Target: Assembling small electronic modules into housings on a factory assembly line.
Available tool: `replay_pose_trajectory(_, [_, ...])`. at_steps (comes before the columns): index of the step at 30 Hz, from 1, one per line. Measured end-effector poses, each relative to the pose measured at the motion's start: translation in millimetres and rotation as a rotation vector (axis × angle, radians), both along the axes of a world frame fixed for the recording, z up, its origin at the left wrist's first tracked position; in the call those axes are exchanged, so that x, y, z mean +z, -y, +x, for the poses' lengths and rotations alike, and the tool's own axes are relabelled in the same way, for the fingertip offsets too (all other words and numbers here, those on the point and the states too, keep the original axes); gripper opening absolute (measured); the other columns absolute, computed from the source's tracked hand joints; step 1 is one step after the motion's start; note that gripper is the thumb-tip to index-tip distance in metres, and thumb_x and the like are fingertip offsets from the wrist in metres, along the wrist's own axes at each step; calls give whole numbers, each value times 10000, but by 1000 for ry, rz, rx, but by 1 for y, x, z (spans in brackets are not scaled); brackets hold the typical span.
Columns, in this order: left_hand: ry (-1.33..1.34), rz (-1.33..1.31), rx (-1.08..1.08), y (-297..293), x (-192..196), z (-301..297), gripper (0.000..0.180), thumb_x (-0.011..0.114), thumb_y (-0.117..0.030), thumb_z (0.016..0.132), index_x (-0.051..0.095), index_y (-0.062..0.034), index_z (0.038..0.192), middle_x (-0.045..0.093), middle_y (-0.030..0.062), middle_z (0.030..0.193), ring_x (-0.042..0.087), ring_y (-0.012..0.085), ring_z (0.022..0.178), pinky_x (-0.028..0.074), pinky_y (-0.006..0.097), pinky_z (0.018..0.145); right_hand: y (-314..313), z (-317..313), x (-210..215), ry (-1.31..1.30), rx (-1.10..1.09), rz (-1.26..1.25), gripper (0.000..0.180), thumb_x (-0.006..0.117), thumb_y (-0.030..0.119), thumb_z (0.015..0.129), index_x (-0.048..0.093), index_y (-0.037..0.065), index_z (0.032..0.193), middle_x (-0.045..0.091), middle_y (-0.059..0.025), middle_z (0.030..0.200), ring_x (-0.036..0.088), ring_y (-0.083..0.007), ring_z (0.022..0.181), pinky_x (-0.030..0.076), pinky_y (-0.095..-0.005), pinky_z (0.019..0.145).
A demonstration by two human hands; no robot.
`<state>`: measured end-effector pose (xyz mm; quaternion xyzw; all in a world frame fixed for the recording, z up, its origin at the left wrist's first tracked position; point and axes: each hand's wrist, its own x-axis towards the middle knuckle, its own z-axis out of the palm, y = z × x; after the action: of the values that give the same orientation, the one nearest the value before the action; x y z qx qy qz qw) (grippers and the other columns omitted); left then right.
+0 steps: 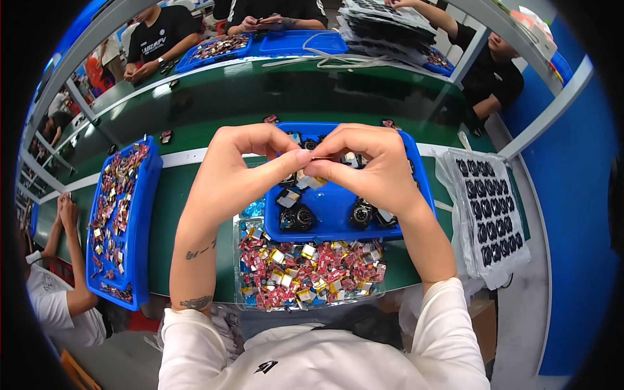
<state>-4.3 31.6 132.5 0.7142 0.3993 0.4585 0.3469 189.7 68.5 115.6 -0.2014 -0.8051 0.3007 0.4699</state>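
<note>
Over the blue tray (pixel 416 175) in front of me, both hands meet fingertip to fingertip. Thumb and fingers of my left hand (pixel 237 166) pinch one end of a small circuit board (pixel 319 158), seen as a thin reddish edge. The other end is pinched by my right hand (pixel 377 162); the fingers hide most of the board. Black round-faced device housings (pixel 297 218) lie in the tray below, some with silvery battery cells. Nearer me, a clear plastic tray (pixel 237 286) is heaped with red circuit boards (pixel 312 273) wired to small white-and-yellow battery cells.
A long blue tray (pixel 155 188) of similar boards stands at left. At right, a pale tray (pixel 461 227) holds rows of black parts. Across the green bench (pixel 260 91) are co-workers, more blue trays and stacked black trays (pixel 383 32). Grey frame posts flank the bench.
</note>
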Motion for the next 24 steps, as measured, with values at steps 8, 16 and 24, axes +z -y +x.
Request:
replay_pose_trajectory(8, [-145, 235, 106, -3, 0, -3, 99, 694, -84, 767, 666, 8, 790, 630, 43, 722, 559, 128, 715, 450, 271, 683, -8, 8, 0, -114, 178, -383, 134, 667, 44, 802, 674, -33, 912, 674, -81, 807, 633, -99, 727, 512, -224, 663])
replay_pose_trajectory(16, [-246, 492, 223, -4, -2, 3, 110, 726, -69, 717, 642, -12, 761, 636, 51, 725, 550, 147, 702, 434, 277, 651, -4, 3, -2, -156, 150, -467, 149, 635, 54, 836, 668, -34, 951, 674, -76, 824, 626, -92, 739, 507, -217, 680])
replay_pose_trajectory(24, [81, 29, 123, -5, -2, -2, 148, 727, -99, 752, 615, -9, 714, 628, 23, 711, 558, 66, 678, 430, 211, 646, -5, 9, 2, -140, 225, -541, 229, 645, 60, 822, 628, -25, 1034, 667, -74, 899, 636, -118, 837, 507, -240, 738])
